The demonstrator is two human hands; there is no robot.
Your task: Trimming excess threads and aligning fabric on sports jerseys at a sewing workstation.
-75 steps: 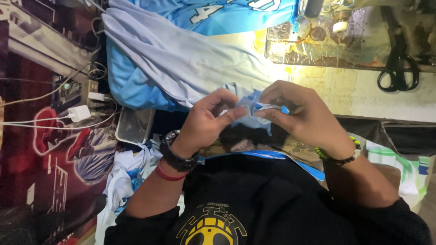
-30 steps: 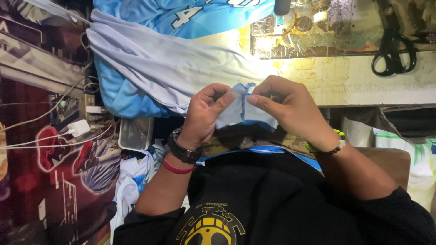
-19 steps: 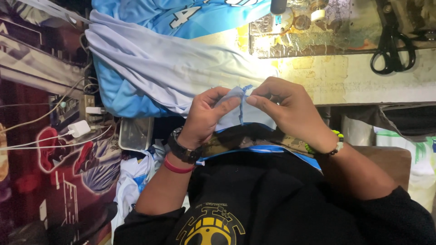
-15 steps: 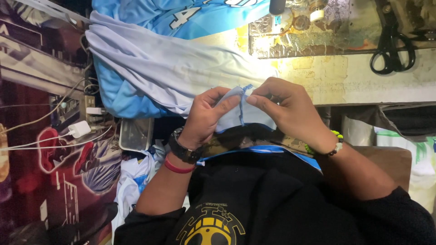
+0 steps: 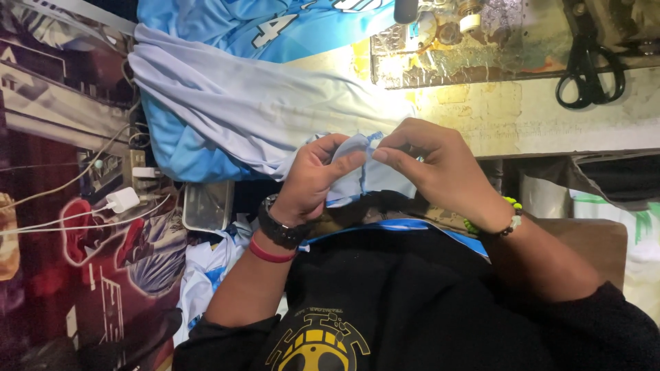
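Observation:
Both hands pinch a fold of light blue fabric [image 5: 240, 110] just above my lap. My left hand [image 5: 313, 175], with a black watch and a red band at the wrist, grips the fold from the left. My right hand [image 5: 433, 165], with a green beaded bracelet, pinches the same edge from the right, fingertips nearly touching the left thumb. The fabric trails up and left over the worn work table [image 5: 522, 117]. A brighter blue jersey [image 5: 275, 24] with a white numeral lies behind it.
Black scissors [image 5: 588, 65] lie at the table's far right. A sewing machine's metal base [image 5: 467, 34] sits at the top centre. At the left are white chargers with cables [image 5: 120, 199], a small clear box [image 5: 206, 206] and more cloth [image 5: 206, 275].
The view has shifted slightly. My hands have drawn closer together on the fabric fold, and the loose bit seen earlier is now tucked between my fingers.

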